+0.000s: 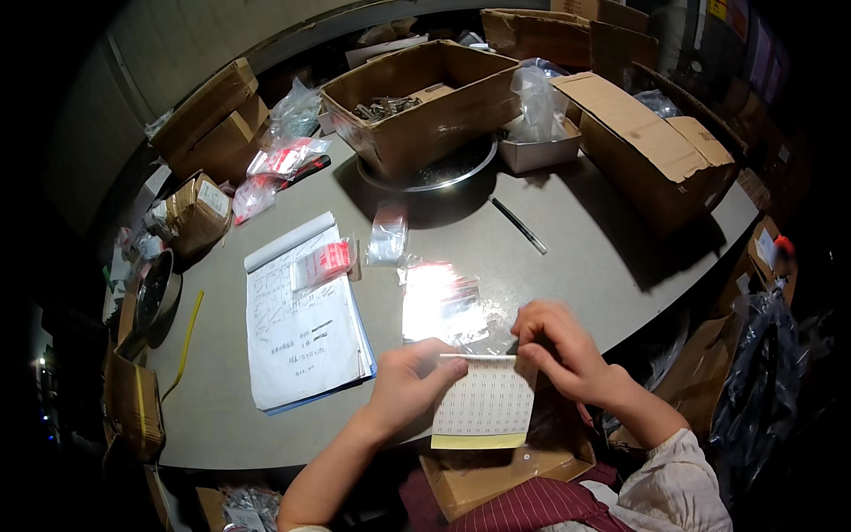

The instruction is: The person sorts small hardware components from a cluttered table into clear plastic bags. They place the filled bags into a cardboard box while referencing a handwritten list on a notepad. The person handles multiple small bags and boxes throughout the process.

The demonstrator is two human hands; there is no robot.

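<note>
A small white sheet (pixel 483 399) with rows of tiny printed marks and a yellow strip along its near edge hangs over the table's front edge. My left hand (pixel 409 388) grips its upper left corner, thumb on top. At the upper right corner, my right hand (pixel 567 353) pinches the same sheet, fingers curled. Just beyond the sheet lies a glossy pile of clear zip bags (pixel 441 301), bright with glare. Under the sheet, an open cardboard box (pixel 470 483) sits at my lap, partly hidden by it and by a dark red striped cloth (pixel 532 510).
A notepad (pixel 301 355) with handwriting lies left, a red-and-clear bag (pixel 321 264) on it. Beyond are a pen (pixel 519 225) and a large carton (pixel 425 133) of metal pieces on a round metal pan (pixel 474 170). More cartons (pixel 643 124) stand right; a yellow strap (pixel 184 346) lies left.
</note>
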